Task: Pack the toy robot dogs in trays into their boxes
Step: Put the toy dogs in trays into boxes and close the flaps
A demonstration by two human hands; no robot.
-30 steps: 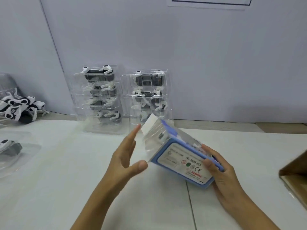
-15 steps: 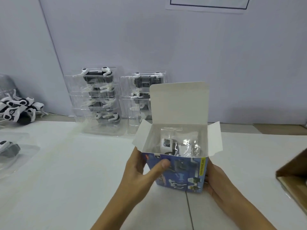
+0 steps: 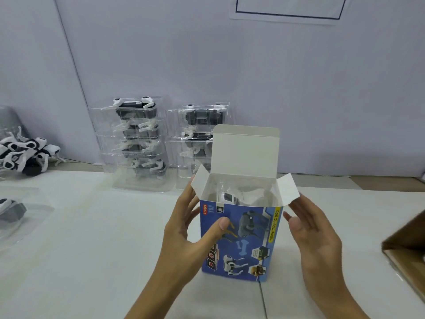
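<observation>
Far left there's a loose pile of white-and-black toy robot dogs (image 3: 25, 153) against the wall, and below it one more dog in a clear tray (image 3: 13, 209) lying flat on the white table (image 3: 92, 249). Next over, two stacks of clear trays with dogs inside lean by the wall: the taller stack (image 3: 135, 143) and a second stack (image 3: 197, 134) partly hidden behind the box lid.

Middle of the table is the blue box (image 3: 239, 240), standing upright with its top lid and both side flaps up. You can see a dog in its tray (image 3: 236, 195) sitting down inside.

The left hand (image 3: 186, 229) has its thumb on the front face and its fingers up by the left flap, loosely cupping that side. The right hand (image 3: 310, 229) is relaxed, with straight fingers near the right flap and nothing in its grasp.

Far right, the corner of a brown cardboard carton (image 3: 407, 247) pokes in.
</observation>
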